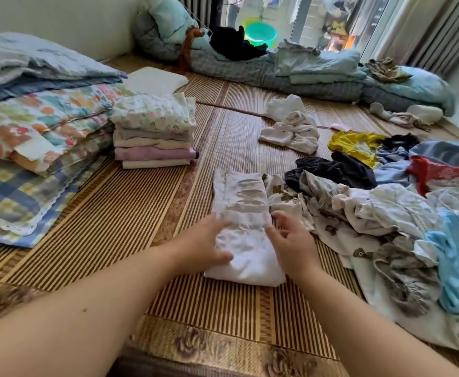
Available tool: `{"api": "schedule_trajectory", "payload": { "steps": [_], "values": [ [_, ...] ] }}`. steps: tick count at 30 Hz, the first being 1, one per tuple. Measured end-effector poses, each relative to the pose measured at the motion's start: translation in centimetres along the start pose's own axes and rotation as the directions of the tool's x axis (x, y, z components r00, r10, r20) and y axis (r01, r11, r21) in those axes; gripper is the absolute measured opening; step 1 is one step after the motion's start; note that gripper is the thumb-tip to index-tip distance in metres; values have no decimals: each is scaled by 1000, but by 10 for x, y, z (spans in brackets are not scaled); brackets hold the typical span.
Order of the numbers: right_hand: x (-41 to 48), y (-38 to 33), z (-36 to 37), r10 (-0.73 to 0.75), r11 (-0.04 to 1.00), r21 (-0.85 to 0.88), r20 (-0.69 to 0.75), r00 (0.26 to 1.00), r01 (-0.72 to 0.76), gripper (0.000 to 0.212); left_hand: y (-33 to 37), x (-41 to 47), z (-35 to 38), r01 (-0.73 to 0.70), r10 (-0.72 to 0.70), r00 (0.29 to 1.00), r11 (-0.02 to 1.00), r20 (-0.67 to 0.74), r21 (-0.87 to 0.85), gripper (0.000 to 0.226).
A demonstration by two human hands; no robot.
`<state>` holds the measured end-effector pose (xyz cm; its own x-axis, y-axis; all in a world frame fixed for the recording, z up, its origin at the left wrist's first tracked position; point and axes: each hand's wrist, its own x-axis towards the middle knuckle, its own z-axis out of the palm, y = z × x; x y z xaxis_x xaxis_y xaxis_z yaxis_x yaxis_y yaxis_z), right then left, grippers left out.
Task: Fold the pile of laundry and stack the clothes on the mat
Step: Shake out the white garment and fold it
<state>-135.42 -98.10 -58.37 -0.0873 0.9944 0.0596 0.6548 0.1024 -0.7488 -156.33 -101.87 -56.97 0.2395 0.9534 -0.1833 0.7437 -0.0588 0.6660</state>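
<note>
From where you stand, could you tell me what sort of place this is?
Probably a bedroom or sleeping area at home: a woven mat covers the floor, folded quilts are stacked at left, and rolled bedding lies by the window.

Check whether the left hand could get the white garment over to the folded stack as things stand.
Probably yes. The left hand already rests on the white garment, and only bare mat lies between it and the folded stack.

- Straight before you, a folded garment [243, 229] lies on the mat [108, 219], your hands on its near end.
- The stack of folded clothes [153, 130] stands behind it to your left, beside the quilts [32, 110].
- The unfolded pile [399, 213] spreads to your right.
</note>
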Motion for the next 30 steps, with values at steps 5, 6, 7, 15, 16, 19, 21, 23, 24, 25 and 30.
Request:
{"api": "schedule_trajectory", "payload": {
  "steps": [5,6,7,15,16,19,21,23,24,25,30],
  "values": [
    [-29,26,-9,-193,911,-262,409,892,318,53,-2,1,14,-100,-51,941,902,334,421,93],
    [-30,30,-11,-193,873,-324,456,869,364,68,-1,1,15,-94,-86,936,873,341,479,95],
    [-31,32,-13,-183,842,-369,490,852,393,76,0,2,17,-85,-108,937,851,331,518,94],
    [-35,24,-20,-411,695,-489,331,849,527,28,21,-13,15,-156,215,977,748,-12,645,23],
    [-38,23,-22,-419,731,-455,290,860,509,22,21,-17,12,-162,239,970,769,-43,619,17],
    [-46,11,-35,-247,924,-216,295,923,317,12,21,-26,1,-132,168,985,900,-50,415,15],
    [-50,-2,-44,-126,990,-20,369,921,143,14,22,-33,-11,-100,105,994,977,-18,187,14],
    [-52,-15,-56,-106,993,84,426,898,77,13,24,-41,-23,-74,74,997,997,16,-20,15],
    [-52,-24,-61,-111,991,114,465,878,65,13,25,-45,-29,-68,72,997,993,35,-95,16],
    [-51,-33,-66,-118,988,147,506,854,49,14,26,-47,-34,-67,76,996,985,51,-159,17],
    [-15,-62,-71,-94,927,361,487,868,-102,14,22,-34,-52,20,-21,1000,819,5,-574,17]
  ]
}}
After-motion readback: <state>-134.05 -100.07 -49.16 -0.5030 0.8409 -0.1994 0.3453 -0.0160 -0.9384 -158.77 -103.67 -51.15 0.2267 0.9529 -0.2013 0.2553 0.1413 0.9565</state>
